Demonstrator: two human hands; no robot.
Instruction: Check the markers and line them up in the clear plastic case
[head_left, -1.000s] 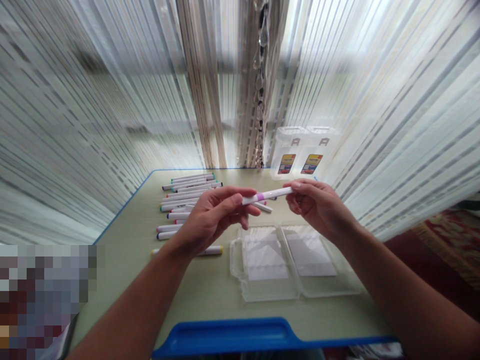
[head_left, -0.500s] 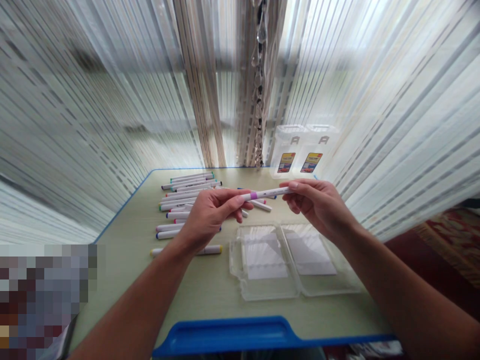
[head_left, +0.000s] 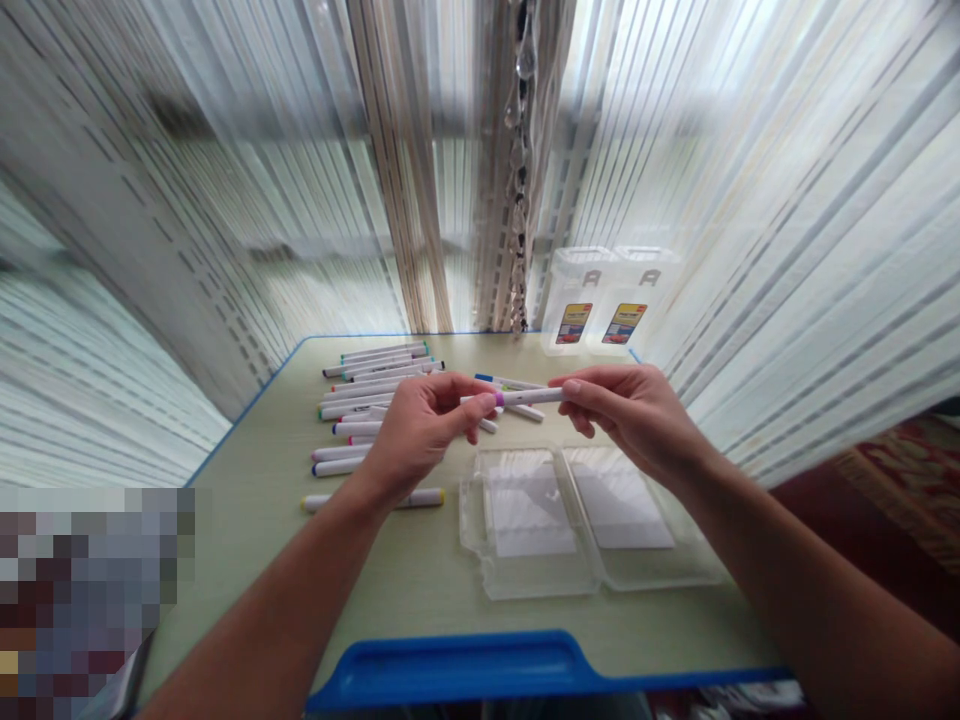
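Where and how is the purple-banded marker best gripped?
I'd probably pinch the purple-banded marker from above, mid-barrel: it is slim, straight and nearly level, and the left hand is at one end, the right hand at the other, leaving its middle bare.

From the held marker [head_left: 531, 396]: bare counter [head_left: 439, 575] passable at 7 o'clock. Open case [head_left: 580, 522] blocks 6, loose markers [head_left: 356, 408] block 9, upright cases [head_left: 571, 288] 1, string curtain [head_left: 465, 180] 12.

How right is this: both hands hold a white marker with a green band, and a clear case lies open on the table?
No: the band is purple, not green, in the head view. Left hand and right hand hold the white marker, and the clear case lies open on the table.
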